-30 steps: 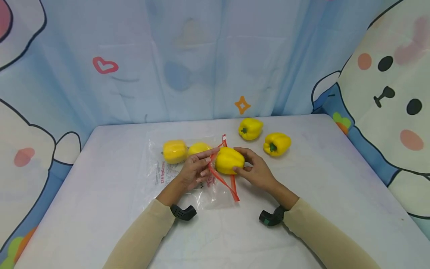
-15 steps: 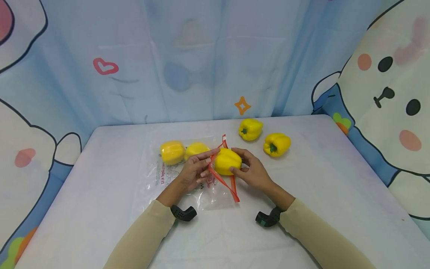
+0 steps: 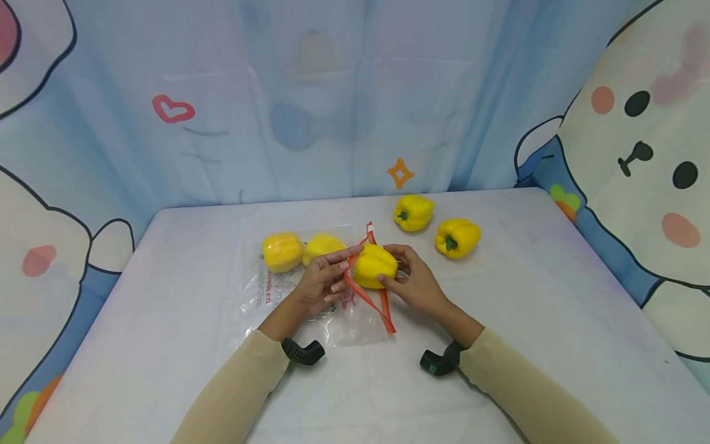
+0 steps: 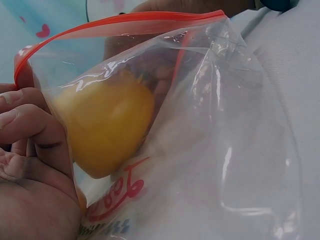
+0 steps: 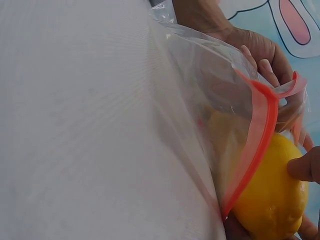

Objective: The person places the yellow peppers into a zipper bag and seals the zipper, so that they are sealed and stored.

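A clear zip bag (image 3: 355, 330) with an orange-red zip edge lies on the table, its mouth toward the right. My left hand (image 3: 317, 285) holds the bag by the mouth's edge, thumb and fingers at the zip strip. Between finger and thumb, my right hand (image 3: 418, 280) grips a yellow bell pepper (image 3: 375, 266) in the bag's mouth. The right wrist view shows the pepper (image 5: 272, 192) partly behind the red zip strip (image 5: 260, 150). Farther inside the bag lie two more yellow peppers, one on the left (image 3: 281, 251) and one partly hidden by my left hand (image 3: 322, 245).
Two loose yellow peppers lie on the table beyond my right hand, one at the back (image 3: 413, 213) and one nearer (image 3: 457, 238). A white cloth covers the table (image 3: 499, 308), and a printed curtain (image 3: 333, 111) hangs behind it.
My right hand has moved slightly left, taking the pepper a little deeper into the bag's mouth. The two peppers inside have shifted left. My left hand has stayed in place.
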Action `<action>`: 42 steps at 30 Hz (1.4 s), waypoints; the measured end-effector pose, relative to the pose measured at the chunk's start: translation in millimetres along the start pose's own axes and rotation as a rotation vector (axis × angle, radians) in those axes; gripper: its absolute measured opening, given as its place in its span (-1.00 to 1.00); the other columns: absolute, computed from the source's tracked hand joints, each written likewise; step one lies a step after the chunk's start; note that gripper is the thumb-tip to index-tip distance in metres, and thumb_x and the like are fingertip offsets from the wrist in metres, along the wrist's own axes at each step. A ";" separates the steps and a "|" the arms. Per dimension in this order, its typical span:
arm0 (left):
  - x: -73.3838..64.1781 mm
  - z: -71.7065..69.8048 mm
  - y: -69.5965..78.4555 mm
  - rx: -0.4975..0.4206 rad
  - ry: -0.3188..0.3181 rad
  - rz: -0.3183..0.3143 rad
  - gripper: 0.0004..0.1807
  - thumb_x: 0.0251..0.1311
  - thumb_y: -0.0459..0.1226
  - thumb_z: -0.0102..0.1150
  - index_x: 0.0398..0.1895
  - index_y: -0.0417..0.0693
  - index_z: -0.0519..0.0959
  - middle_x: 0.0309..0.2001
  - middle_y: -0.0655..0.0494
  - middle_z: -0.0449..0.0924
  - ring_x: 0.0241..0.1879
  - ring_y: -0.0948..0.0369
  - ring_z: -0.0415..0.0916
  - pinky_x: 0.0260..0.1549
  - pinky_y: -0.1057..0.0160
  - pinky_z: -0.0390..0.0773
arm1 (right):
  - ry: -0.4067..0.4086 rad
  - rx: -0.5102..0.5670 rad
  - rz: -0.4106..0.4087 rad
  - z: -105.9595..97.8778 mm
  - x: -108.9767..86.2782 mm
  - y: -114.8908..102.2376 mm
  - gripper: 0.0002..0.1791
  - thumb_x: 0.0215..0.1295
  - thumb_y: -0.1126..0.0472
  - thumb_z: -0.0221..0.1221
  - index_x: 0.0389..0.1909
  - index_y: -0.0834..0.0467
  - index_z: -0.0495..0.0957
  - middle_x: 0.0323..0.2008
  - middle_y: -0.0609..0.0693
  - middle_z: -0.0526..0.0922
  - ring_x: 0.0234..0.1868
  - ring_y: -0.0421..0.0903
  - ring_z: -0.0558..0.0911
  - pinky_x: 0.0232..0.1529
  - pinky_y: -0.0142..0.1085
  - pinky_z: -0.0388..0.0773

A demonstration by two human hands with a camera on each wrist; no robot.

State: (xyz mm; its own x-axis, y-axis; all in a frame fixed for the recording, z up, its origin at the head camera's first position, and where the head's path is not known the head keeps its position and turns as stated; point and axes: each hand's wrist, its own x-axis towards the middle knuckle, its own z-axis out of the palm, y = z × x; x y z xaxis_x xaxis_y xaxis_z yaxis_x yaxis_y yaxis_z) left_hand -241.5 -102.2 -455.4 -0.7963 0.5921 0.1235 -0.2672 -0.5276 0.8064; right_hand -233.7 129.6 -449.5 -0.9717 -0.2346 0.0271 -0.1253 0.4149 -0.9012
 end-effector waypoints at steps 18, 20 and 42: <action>-0.6 -1.1 -1.4 0.015 0.020 -0.029 -0.56 0.45 -0.39 -0.15 0.33 -0.06 0.46 -0.25 0.21 0.65 -0.71 0.36 0.26 -0.78 0.55 0.30 | 0.050 0.013 -0.091 6.9 -0.8 11.9 -0.30 0.26 0.07 0.31 0.39 0.07 0.31 0.34 0.10 0.40 0.27 0.10 0.49 0.33 -0.01 0.44; -1.0 -1.2 -1.4 0.012 0.021 -0.029 -0.56 0.44 -0.39 -0.14 0.33 -0.06 0.47 -0.32 0.21 0.63 -0.72 0.37 0.26 -0.78 0.55 0.30 | 0.043 0.018 -0.104 7.0 -1.4 12.4 -0.32 0.29 0.11 0.29 0.40 0.07 0.30 0.35 0.10 0.39 0.27 0.12 0.49 0.32 -0.01 0.45; 0.2 0.6 -1.4 -0.001 0.006 -0.030 -0.57 0.45 -0.38 -0.15 0.31 -0.03 0.49 -0.47 0.22 0.55 -0.72 0.36 0.25 -0.78 0.55 0.31 | 0.046 0.126 -0.065 6.2 -0.8 11.3 -0.38 0.24 0.15 0.33 0.29 0.09 0.32 0.35 0.04 0.41 0.30 0.06 0.50 0.29 -0.15 0.47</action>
State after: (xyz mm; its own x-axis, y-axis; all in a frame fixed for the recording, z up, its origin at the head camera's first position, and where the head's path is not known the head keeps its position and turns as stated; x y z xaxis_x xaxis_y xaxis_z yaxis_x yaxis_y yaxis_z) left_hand -241.0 -101.0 -456.1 -0.7910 0.6043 0.0955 -0.2920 -0.5101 0.8090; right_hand -233.1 129.1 -462.4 -0.9709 -0.2156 0.1042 -0.1648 0.2858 -0.9440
